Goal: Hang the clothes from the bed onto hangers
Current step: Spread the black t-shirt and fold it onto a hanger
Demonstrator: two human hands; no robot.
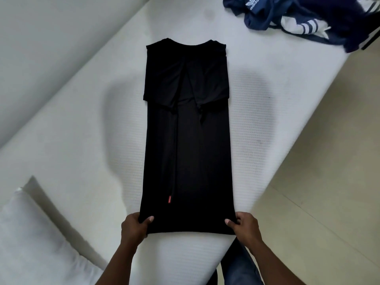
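Observation:
A black T-shirt (189,130) lies flat on the white mattress (257,112), folded lengthwise into a long strip with its sleeves turned in and its collar at the far end. A small red tag shows near its near-left edge. My left hand (134,225) pinches the near-left corner of the hem, thumb on top. My right hand (243,224) pinches the near-right corner the same way. No hanger is in view.
A heap of navy and white sports clothes (304,17) lies at the far right of the mattress. A white pillow (35,239) sits at the near left. A white wall runs along the left side. Beige floor tiles (329,182) lie to the right.

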